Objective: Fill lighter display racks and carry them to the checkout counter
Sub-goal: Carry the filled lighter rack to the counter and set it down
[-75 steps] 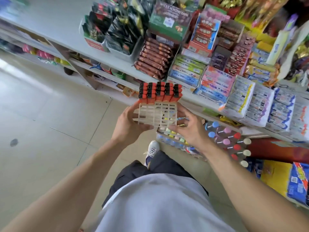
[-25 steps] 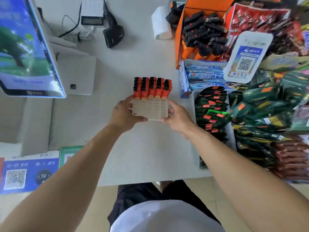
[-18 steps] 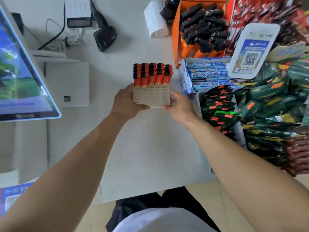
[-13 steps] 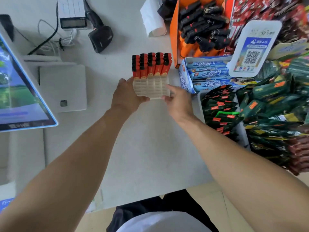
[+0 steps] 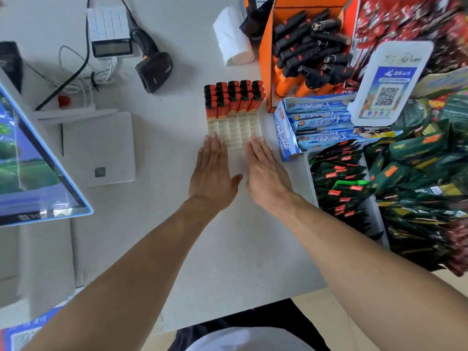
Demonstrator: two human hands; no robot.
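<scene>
Lighter rack point(image 5: 234, 133): one pale grid rack, standing on the white checkout counter point(image 5: 177, 249). Taken as landmark for all positions below.

Lighters point(image 5: 233, 100): orange bodies, black caps, filling the far part of the rack. Five columns across; caps overlap in several rows, so total count cannot be read. Near part of the rack shows open cells.

Left hand point(image 5: 212, 171): flat, fingers straight and together, palm down, fingertips at the rack's near left corner. One ring on a finger. Holds nothing.

Right hand point(image 5: 266, 173): flat, fingers straight, fingertips at the rack's near right corner. Holds nothing. True contact with the rack cannot be told for either hand.

Right of the rack, just beside: one blue carton point(image 5: 321, 122) of long blue packs, at least three packs visible. Behind that, one orange display box point(image 5: 268, 59) of black-topped lighters, loosely piled, not countable. One QR-code stand point(image 5: 387, 84) further right, over the carton.

Near right: tray of dark green packets point(image 5: 339, 183), many.

Behind the rack, to the left: one black barcode scanner point(image 5: 154, 69), one small white keypad unit point(image 5: 109, 29), tangled cables. One roll of white paper point(image 5: 231, 39) behind the rack.

Far left: one tilted screen point(image 5: 27, 160) on a white base.
</scene>
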